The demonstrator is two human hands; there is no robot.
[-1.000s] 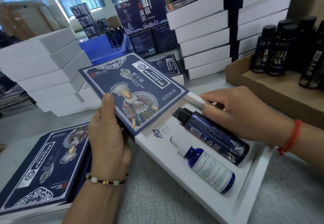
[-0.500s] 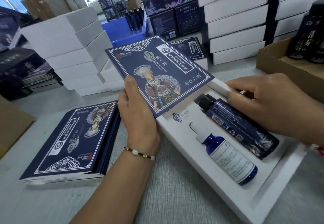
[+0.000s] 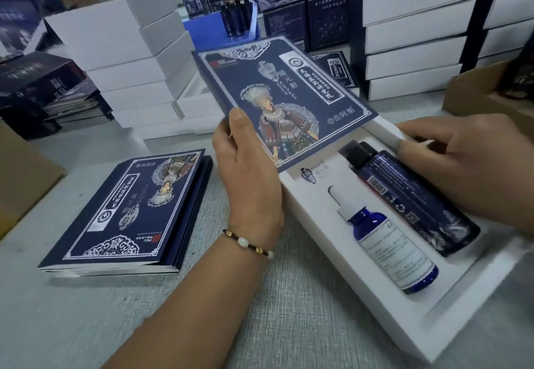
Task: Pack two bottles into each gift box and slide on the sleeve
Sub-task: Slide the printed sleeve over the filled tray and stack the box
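Now gripping the sleeve [image 3: 284, 100] at its near-left edge: left hand [image 3: 248, 163], thumb on the printed face, fingers hidden beneath. Sleeve tilted up, its near end overlapping the far end of the box [image 3: 315, 224]. Box lying open on the table [image 3: 144, 316], white, long axis running diagonally away from the camera. Two bottles in its recesses, side by side, caps toward the sleeve: dropper bottle [image 3: 396, 250] on the left, blue glass with a white label; dark bottle [image 3: 416, 201] on the right, black cap just short of the sleeve's edge. Right hand [image 3: 462, 166] resting over the far-right rim of the box, fingers curled down and touching the dark bottle's upper side; whether actually clasping the bottle or only pressing on it, cannot tell. Left of the box, well apart from it, a stack of flat sleeves [image 3: 127, 215] on the table, just beside the left wrist. Beyond the box, piles of white boxes [image 3: 127, 59]. Beaded bracelet [image 3: 248, 244] on the left wrist.
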